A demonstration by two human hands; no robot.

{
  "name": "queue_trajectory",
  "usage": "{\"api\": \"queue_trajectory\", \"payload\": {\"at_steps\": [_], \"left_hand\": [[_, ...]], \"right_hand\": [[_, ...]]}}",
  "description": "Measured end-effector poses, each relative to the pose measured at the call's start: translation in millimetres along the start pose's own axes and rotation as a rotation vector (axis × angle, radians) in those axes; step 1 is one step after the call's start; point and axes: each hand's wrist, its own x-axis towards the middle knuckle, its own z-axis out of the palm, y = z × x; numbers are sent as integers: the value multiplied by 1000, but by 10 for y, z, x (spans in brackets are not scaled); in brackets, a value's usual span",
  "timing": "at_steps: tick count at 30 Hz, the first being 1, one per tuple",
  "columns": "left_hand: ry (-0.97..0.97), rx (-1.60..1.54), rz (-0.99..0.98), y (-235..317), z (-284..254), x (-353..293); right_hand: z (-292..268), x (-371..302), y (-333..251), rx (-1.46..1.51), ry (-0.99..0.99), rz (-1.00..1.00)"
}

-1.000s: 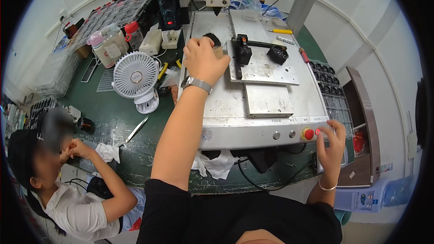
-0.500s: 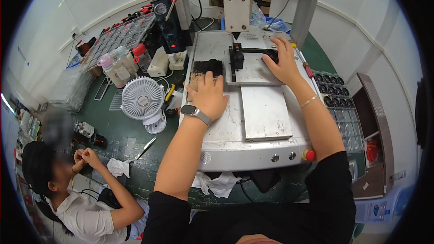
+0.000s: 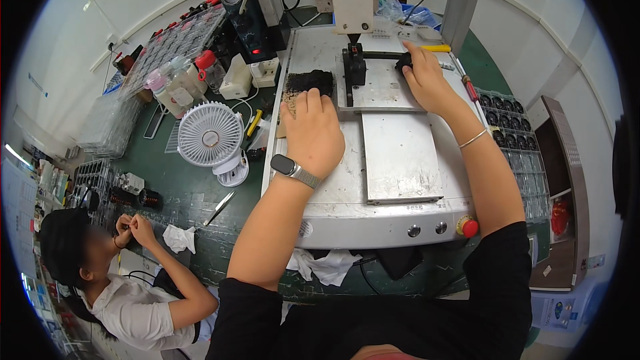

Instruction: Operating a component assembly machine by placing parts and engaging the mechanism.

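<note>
My left hand [image 3: 312, 132] lies open, fingertips on a piece of brown cardboard [image 3: 291, 97] smeared with black residue at the left of the machine bed. A metal watch is on that wrist. My right hand [image 3: 428, 81] is closed, thumb and fingers around a small black round part [image 3: 403, 62] at the right end of the metal fixture plate [image 3: 383, 91]. Its exact shape is partly hidden by the fingers. At the plate's left end stands a black block-shaped holder [image 3: 355, 67], beneath the dark tip of the dispensing head [image 3: 353, 10].
A red stop button [image 3: 468, 227] sits on the machine's front. Clear trays with black parts [image 3: 503, 117] lie to the right. A white fan [image 3: 210, 137], bottles [image 3: 167, 90] and tweezers [image 3: 220, 208] are left. A co-worker [image 3: 133, 307] sits at lower left.
The view has shifted slightly. My right hand's fingers have drawn in around the small black part. My left hand stays on the cardboard, its fingers closer together.
</note>
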Motion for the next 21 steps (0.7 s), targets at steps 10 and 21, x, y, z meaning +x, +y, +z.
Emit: {"api": "queue_trajectory", "payload": {"at_steps": [10,21], "left_hand": [[89,-786,36,36,-149,96],[-361,-1791,-161,29,-180,157]], "right_hand": [[-252,-108,-472,33,300,-360],[-379,-317,-969,284,152,-622]]}}
